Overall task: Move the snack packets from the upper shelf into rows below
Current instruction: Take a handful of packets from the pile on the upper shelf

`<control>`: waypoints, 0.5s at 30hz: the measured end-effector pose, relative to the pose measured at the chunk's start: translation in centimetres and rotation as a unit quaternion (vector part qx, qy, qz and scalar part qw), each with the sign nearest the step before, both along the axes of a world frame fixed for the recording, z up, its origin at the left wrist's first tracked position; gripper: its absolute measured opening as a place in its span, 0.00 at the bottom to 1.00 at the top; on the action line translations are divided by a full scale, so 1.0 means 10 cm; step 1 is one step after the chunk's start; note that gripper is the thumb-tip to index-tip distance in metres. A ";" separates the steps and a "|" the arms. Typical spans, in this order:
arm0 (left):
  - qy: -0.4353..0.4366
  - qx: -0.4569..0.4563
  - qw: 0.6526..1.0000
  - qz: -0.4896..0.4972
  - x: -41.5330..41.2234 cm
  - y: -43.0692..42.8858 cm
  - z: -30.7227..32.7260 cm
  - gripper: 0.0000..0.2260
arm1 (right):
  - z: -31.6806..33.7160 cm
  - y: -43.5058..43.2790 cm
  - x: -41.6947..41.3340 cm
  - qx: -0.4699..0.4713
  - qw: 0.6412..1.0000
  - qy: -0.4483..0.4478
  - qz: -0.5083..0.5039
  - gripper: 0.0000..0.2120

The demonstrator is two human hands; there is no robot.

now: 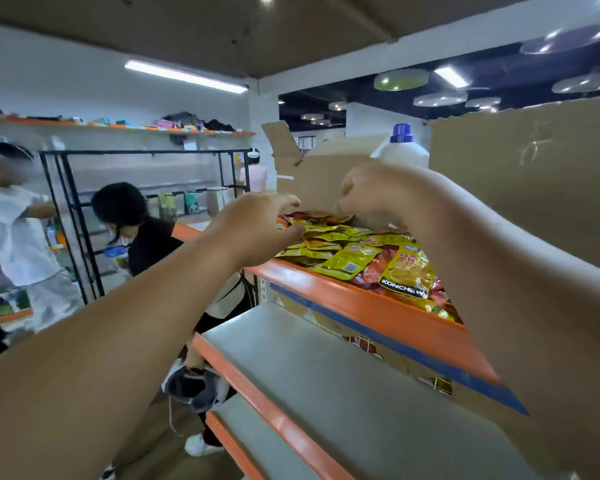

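A heap of yellow and red snack packets covers the upper shelf, which has an orange front edge. My left hand reaches over the heap's left end with fingers spread, thumb touching the packets and nothing held. My right hand hovers over the far part of the heap with fingers curled downward onto the packets; whether it grips one cannot be told. The grey shelf below lies bare under the heap.
Cardboard boxes and a white bottle with a blue cap stand behind the packets. A large cardboard sheet rises at the right. A third shelf sits lower. Two people work by a black rack at the left.
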State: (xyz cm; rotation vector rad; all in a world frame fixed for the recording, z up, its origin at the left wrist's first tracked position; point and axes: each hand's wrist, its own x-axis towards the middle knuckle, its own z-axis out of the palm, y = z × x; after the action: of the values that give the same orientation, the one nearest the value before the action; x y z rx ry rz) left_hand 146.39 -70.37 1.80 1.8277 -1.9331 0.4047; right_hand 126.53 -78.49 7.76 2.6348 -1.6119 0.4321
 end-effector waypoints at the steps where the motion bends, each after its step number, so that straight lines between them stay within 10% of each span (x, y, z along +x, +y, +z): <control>1: 0.003 0.003 1.000 -0.008 0.03 -0.09 0.00 0.25 | -0.01 -0.09 0.05 0.004 1.000 0.012 0.000 0.18; 15: 0.033 0.137 0.967 -0.211 0.41 -1.88 -0.01 0.13 | -0.06 -1.19 0.63 0.071 0.965 0.219 -0.125 0.17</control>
State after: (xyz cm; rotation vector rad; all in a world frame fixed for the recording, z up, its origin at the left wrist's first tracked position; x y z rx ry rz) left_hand 150.47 -89.15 1.68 1.4926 -2.3455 -0.0659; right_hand 132.81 -90.42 7.16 2.3361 -1.8292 -0.2677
